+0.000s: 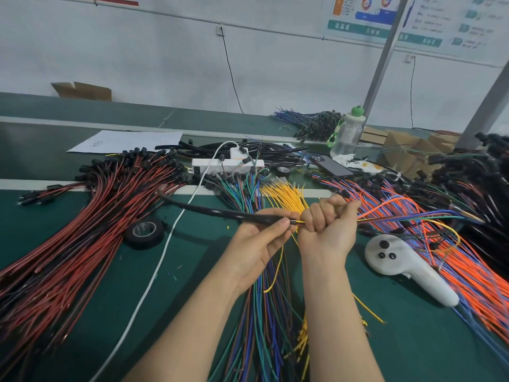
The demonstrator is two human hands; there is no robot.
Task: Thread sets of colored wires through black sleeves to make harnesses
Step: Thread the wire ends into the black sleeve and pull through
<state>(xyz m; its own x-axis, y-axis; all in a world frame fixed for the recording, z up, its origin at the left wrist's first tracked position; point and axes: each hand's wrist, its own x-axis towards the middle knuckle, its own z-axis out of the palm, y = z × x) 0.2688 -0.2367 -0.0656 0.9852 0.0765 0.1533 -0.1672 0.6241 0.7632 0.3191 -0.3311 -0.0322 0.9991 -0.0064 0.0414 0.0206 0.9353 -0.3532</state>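
Above the worktop [192, 257], the left hand [256, 244] pinches a black sleeve [220, 213] pointing ten o'clock; the right hand [327, 227] has its fingers [319, 213] curled round colored wires [399, 215] trailing toward three o'clock.

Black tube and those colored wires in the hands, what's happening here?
A person at a green workbench is threading a set of colored wires into a black sleeve. The left hand pinches the sleeve near its open end, while the right hand grips the wires right at that opening. The rest of the wires trail off to the right, outside the sleeve.
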